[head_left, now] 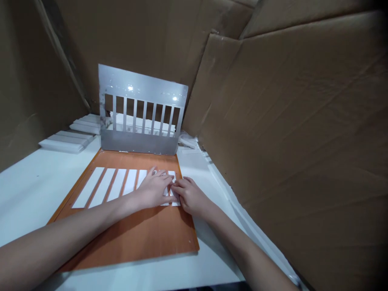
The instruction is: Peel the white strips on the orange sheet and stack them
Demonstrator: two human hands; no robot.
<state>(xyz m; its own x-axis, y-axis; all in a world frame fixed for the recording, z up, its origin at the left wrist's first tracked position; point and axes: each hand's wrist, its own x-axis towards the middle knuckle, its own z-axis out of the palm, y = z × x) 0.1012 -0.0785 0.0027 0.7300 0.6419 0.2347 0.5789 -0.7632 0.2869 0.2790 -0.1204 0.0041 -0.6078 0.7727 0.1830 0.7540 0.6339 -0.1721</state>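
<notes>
An orange-brown board (145, 234) lies on the table, with a row of white strips (117, 184) set side by side across it. My left hand (153, 189) lies over the strips on the right, palm down, fingers spread and thumb apart. Beside it, my right hand (190, 196) has its fingers drawn together at the rightmost white strip (172, 174), its fingertips close to those of my left hand. Parts of the right-hand strips are covered by my hands. At the board's far edge a metal frame with slots (139, 141) stands raised, tilted back.
Stacked white strips (66, 141) lie at the left, with another stack (86, 123) behind them. More white pieces (142, 123) show through the slots. Clear plastic wrapping (188, 141) rests right of the frame. Cardboard walls (287, 121) enclose the white table (24, 190).
</notes>
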